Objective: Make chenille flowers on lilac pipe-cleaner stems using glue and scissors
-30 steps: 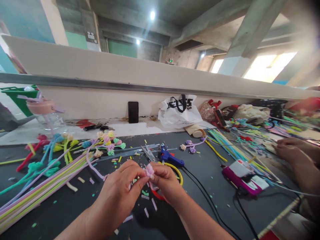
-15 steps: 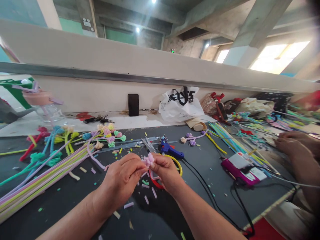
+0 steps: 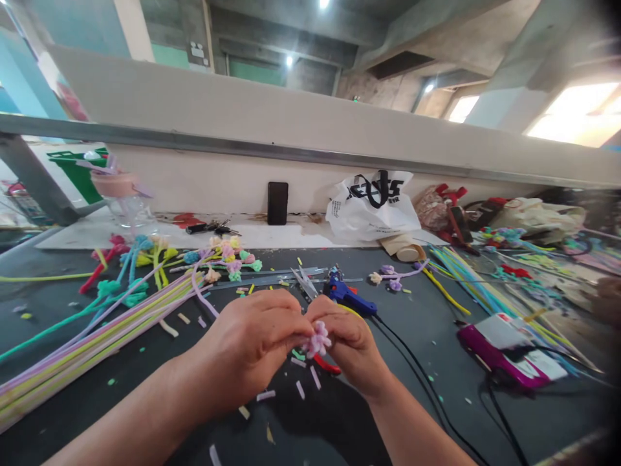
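Observation:
A small pink fuzzy flower (image 3: 319,339) is pinched between both hands over the dark table. My left hand (image 3: 264,336) is closed on its left side, fingertips pressed together. On the other side, my right hand (image 3: 352,340) grips it, fingers bent and touching those of my left. Just beyond the hands lie scissors (image 3: 305,283), with the blades pointing away and the red handle partly covered, and a blue glue gun (image 3: 352,296). Several pale purple offcuts lie below the flower.
Long fuzzy stems (image 3: 107,327) and finished flowers (image 3: 228,255) lie left. Behind stand a phone (image 3: 277,203), a glass jar (image 3: 127,210) and a white bag (image 3: 371,210). A purple power strip (image 3: 504,359) with cables sits right; a person's blurred hand (image 3: 609,298) is at the right edge.
The view has swung left, so the table items appear farther right. Both hands have tilted the pink flower downward, with its petals now facing me. The other person's hands have mostly left the view.

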`<state>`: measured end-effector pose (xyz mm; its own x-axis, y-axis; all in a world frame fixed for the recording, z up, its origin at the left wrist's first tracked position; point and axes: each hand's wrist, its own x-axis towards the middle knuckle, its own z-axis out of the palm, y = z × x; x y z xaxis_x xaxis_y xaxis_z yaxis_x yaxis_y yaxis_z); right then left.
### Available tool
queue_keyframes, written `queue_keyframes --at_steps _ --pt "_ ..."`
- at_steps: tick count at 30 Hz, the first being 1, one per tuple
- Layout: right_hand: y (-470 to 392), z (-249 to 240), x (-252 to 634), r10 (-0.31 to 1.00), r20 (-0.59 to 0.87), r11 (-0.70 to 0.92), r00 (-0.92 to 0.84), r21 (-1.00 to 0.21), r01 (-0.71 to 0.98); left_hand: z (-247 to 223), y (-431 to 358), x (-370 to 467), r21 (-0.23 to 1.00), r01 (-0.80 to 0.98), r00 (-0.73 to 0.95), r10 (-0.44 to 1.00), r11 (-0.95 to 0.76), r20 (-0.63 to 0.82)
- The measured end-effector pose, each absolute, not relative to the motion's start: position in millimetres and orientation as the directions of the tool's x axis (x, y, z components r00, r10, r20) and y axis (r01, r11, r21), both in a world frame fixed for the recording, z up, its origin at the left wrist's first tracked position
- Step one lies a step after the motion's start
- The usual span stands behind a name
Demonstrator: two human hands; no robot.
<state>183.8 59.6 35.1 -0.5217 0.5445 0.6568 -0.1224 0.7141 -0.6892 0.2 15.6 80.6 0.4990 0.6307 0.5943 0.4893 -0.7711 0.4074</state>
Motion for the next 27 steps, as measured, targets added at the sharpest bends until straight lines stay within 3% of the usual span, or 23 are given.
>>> queue_keyframes --at_steps 5,9,15,20,23,27 --pt "58.6 32.0 183.8 0.555 0.600 0.672 -0.576 -0.732 -0.115 83.7 12.6 -3.4 0.362 0.510 0.581 0.623 -0.780 0.523" --pt "58.1 33.8 184.5 0.533 0.613 0.669 -0.583 -0.727 -0.152 87.1 9.6 -1.3 0.488 0.487 0.554 0.688 -0.725 0.469" --pt "58.9 33.8 186.3 0.539 0.630 0.689 -0.560 -0.711 -0.137 83.9 5.4 15.4 0.725 0.431 0.313 0.842 -0.538 0.439" --pt "59.5 32.7 186.2 0.528 0.665 0.738 -0.528 -0.667 -0.102 81.0 3.9 25.4 0.841 0.446 0.109 0.951 -0.306 0.288" --pt "59.5 31.8 185.4 0.536 0.647 0.724 -0.543 -0.683 -0.100 77.3 3.3 25.2 0.807 0.512 0.082 0.952 -0.295 0.296" --pt "59.6 32.0 184.3 0.559 0.628 0.695 -0.542 -0.711 -0.107 73.7 2.4 20.0 0.655 0.630 0.162 0.896 -0.417 0.414"
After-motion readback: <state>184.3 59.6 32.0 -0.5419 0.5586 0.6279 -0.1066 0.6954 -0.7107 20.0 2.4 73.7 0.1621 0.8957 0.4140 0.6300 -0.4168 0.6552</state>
